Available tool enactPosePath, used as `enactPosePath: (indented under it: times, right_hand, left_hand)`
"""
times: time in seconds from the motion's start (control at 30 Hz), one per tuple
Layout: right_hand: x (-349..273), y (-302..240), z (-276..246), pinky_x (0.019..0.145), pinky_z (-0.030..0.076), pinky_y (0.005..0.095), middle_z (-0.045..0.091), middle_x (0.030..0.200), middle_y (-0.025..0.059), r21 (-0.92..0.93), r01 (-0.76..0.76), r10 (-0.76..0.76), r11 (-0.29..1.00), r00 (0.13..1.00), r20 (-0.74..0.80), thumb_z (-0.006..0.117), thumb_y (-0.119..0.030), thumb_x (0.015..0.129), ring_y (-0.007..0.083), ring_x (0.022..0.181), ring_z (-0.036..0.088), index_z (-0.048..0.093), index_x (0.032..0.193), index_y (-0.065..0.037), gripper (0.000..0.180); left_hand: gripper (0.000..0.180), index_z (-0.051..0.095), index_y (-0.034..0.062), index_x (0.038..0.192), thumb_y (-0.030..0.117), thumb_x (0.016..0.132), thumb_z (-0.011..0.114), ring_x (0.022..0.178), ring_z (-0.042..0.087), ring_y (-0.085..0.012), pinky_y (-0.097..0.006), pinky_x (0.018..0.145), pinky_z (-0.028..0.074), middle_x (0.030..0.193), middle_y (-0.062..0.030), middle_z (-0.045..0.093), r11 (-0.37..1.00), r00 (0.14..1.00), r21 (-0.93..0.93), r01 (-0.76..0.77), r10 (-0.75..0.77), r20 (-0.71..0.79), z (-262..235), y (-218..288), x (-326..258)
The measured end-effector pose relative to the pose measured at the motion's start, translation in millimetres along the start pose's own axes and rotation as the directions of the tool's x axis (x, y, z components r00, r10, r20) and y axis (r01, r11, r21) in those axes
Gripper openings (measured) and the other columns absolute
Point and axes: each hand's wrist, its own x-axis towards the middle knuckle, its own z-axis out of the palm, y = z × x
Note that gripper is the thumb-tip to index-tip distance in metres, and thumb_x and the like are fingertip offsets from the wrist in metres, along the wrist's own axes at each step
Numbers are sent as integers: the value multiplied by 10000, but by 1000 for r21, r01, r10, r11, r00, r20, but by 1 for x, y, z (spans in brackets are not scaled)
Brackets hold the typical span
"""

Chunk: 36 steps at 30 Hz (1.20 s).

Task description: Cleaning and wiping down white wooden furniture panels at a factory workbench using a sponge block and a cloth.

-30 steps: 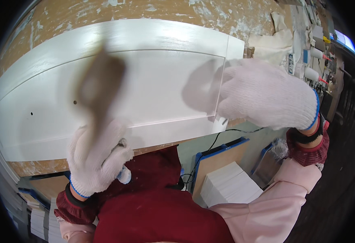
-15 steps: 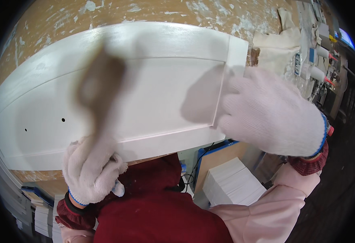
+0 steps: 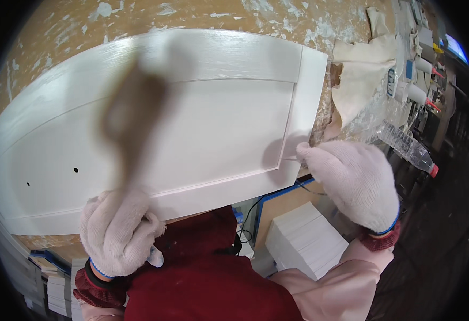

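A white framed panel (image 3: 218, 123) with two small dark holes near its left end lies across the bench before me. My left hand (image 3: 119, 232), in a white knit glove, is closed at the panel's near edge, fingers curled. A small pale bluish piece (image 3: 156, 257) pokes out beneath it; its kind is unclear. My right hand (image 3: 355, 182), gloved likewise, is pinched at the panel's right end, near the lower inner corner of the frame. Whatever its fingertips hold, if anything, is hidden. A blurred brown shape (image 3: 133, 115) close to the camera covers part of the panel.
The paint-spattered bench (image 3: 207, 16) runs behind the panel. A beige cloth (image 3: 363, 69), white bottles with red tips (image 3: 419, 95) and a clear plastic bottle (image 3: 408, 146) lie at the right. Below the bench is a stack of white boards (image 3: 307, 241).
My right hand has moved down and slightly right, its fingers drawing into a pinch, uncovering the clear bottle. The panel's left end sits slightly lower in view. My left hand stays closed.
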Motion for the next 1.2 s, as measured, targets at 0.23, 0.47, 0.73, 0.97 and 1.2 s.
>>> enactPosePath:
  times: [0.23,0.47,0.73,0.97,1.2]
  right_hand:
    - [-26,-29,29,537,500,362,614,810,71,228,-200,244,953,953,-182,632,-49,829,257,639,631,602,1189,-100,364]
    - [-29,-60,52,590,508,343,653,882,76,283,-341,420,896,858,-296,660,-71,821,253,700,646,594,1237,-105,423]
    - [-40,-65,71,625,514,350,652,874,85,293,-271,374,917,840,-393,629,-44,826,261,740,650,623,1218,-124,400]
    - [-43,-73,74,672,524,344,664,893,100,400,-290,461,869,769,-443,619,-80,877,269,770,652,650,1196,-128,324]
    - [-33,-69,78,677,530,340,669,924,103,429,-334,527,839,695,-489,618,-95,877,280,753,648,652,1174,-123,300]
  left_hand:
    - [200,639,147,679,244,504,644,788,621,-267,-374,612,439,816,-35,619,999,999,-39,-10,9,-36,3,0,-3]
    - [195,624,118,780,223,622,672,858,604,-304,-405,686,474,969,-80,619,993,1000,-113,-26,26,-6,-2,-4,-8]
    - [220,572,86,805,192,638,667,1033,606,-324,-419,778,500,1142,-134,626,985,1000,-169,17,-13,25,7,-5,-17]
    - [231,582,115,836,142,635,691,1061,604,-310,-402,830,483,1171,-95,634,994,991,-105,11,-25,-133,16,-2,-24]
    - [280,591,133,878,123,626,713,1067,602,-296,-395,823,478,1173,-71,633,995,988,-99,4,-19,-156,22,-3,-24]
